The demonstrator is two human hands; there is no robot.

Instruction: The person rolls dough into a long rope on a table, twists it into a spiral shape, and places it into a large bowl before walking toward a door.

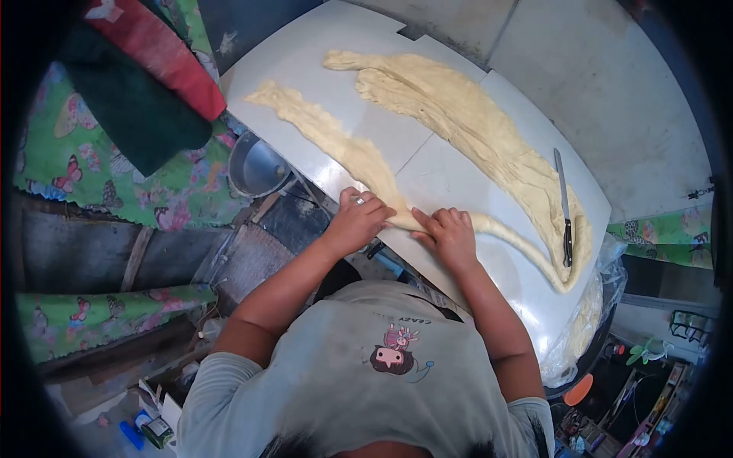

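Both hands point(359, 221) point(450, 235) press dough strip point(343, 145), running lengthwise along board point(450, 179).

We see both hands pressed on a long strip of dough point(336, 137) at the near edge of a white board point(466, 191): the left hand point(359, 221) lies over the strip, and the right hand point(452, 233) sits just beside it, fingers curled on the dough. A wider sheet of dough point(466, 122) stretches across the board beyond, and a knife point(563, 206) lies near its right end, handle toward us. A metal bowl point(256, 166) sits below the board's left edge.
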